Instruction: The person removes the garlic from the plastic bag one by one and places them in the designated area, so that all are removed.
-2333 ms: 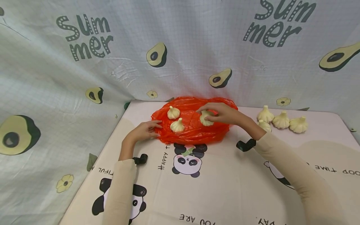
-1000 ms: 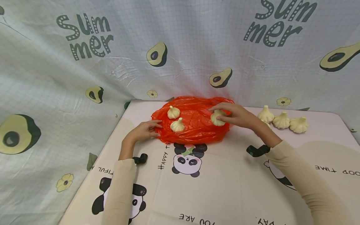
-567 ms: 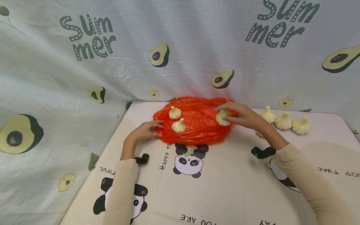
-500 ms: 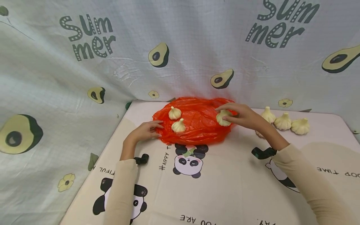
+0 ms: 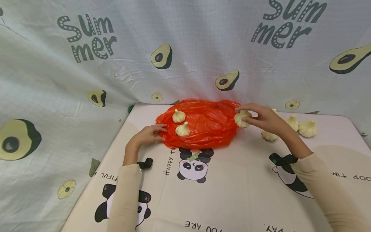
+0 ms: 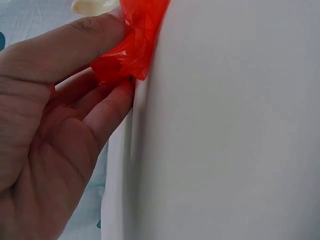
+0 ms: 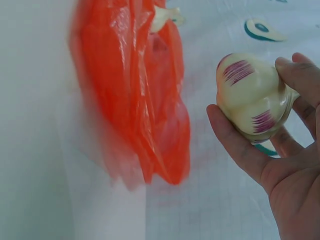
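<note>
- The right hand (image 5: pixel 261 118) is pinching a cream-coloured, rounded garlic bulb with purple streaks (image 5: pixel 242 119) between thumb and fingers; the right wrist view is showing it apart from the bag.
- The left hand (image 5: pixel 148 134) is gripping the left edge of a crumpled, translucent red plastic bag (image 5: pixel 210 120), its thumb and fingers curving around the film.
- Two matching cream garlic bulbs (image 5: pixel 183 129) are lying on the bag's left half; others, pale loose bulbs (image 5: pixel 308 129), are standing or lying right of it, some partly hidden behind the right arm.
- The step in hand is seemingly handling one bulb between bag and loose group; the next move is probably calling for a steady pinch and a bag edge kept still.
- The grey-white avocado-print backdrop (image 5: pixel 197 29) is reading "SUMMER" twice.
- The cream panda-print table cover (image 5: pixel 226 196) is carrying "HAPPY TI…" sideways and "YOU ARE" and "DAY" upside down; no brand is showing.
</note>
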A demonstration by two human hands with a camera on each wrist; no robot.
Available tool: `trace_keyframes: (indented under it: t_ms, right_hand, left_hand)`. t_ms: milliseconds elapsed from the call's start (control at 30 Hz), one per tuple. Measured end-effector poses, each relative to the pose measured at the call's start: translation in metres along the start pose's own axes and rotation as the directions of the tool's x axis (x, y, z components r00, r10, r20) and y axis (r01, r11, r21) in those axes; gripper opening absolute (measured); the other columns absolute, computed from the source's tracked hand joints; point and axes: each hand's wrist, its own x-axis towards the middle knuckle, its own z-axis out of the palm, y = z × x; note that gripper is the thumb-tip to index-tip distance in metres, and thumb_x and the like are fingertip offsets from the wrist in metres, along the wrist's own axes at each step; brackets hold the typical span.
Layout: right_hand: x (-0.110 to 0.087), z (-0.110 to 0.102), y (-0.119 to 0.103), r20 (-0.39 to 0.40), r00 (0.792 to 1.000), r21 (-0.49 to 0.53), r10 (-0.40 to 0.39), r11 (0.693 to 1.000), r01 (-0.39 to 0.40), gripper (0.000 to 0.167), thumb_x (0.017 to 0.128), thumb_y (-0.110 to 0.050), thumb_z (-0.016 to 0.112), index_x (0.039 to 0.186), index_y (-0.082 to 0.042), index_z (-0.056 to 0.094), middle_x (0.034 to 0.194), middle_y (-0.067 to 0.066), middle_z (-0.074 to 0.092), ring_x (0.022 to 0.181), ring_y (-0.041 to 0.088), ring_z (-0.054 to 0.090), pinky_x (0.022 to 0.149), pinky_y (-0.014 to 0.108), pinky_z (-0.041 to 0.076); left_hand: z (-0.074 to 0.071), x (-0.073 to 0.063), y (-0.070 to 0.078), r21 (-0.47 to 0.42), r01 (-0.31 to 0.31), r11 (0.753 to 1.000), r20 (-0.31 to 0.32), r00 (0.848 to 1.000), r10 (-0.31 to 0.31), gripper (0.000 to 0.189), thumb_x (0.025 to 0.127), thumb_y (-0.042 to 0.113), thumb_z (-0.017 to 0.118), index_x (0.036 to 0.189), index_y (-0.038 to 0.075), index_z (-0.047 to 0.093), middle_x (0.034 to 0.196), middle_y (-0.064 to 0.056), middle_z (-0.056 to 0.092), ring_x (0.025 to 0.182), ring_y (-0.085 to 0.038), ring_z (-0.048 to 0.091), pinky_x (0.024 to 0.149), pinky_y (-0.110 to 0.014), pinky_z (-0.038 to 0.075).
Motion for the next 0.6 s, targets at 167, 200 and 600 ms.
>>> trace_keyframes:
  t_ms: [167, 200, 600]
  right_hand:
    - [-0.011, -0.010, 0.001, -0.017, 1.000, -0.028, -0.010, 1.000, 0.009, 0.044, 0.089, 0.004, 0.073, 0.130, -0.007, 0.066, 0.123, 0.008, 0.068, 0.112, -0.002, 0.055, 0.085, 0.011, 0.052]
    - [-0.014, -0.011, 0.001, -0.021, 1.000, -0.035, -0.009, 0.999, 0.008, 0.043, 0.089, 0.005, 0.073, 0.130, -0.007, 0.066, 0.122, 0.008, 0.068, 0.112, -0.003, 0.055, 0.084, 0.010, 0.051]
    - [-0.049, -0.033, 0.004, -0.099, 0.995, -0.113, -0.016, 0.994, 0.005, 0.051, 0.084, 0.013, 0.074, 0.130, -0.006, 0.066, 0.122, 0.001, 0.067, 0.113, -0.005, 0.053, 0.078, 0.004, 0.046]
  left_hand:
    - [0.000, -0.002, 0.000, -0.016, 0.009, 1.000, -0.008, 1.000, -0.010, 0.037, 0.092, 0.015, 0.075, 0.128, 0.008, 0.070, 0.153, -0.008, 0.050, 0.143, -0.034, 0.041, 0.115, -0.054, 0.037]
    - [0.000, -0.002, 0.000, -0.019, 0.007, 1.000, -0.009, 1.000, -0.007, 0.037, 0.092, 0.015, 0.075, 0.127, 0.008, 0.070, 0.153, -0.008, 0.050, 0.142, -0.034, 0.042, 0.115, -0.054, 0.037]
    - [0.002, -0.001, -0.002, -0.039, -0.001, 0.999, -0.014, 1.000, 0.000, 0.036, 0.092, 0.014, 0.074, 0.127, 0.008, 0.070, 0.153, -0.008, 0.050, 0.142, -0.034, 0.042, 0.115, -0.054, 0.038]
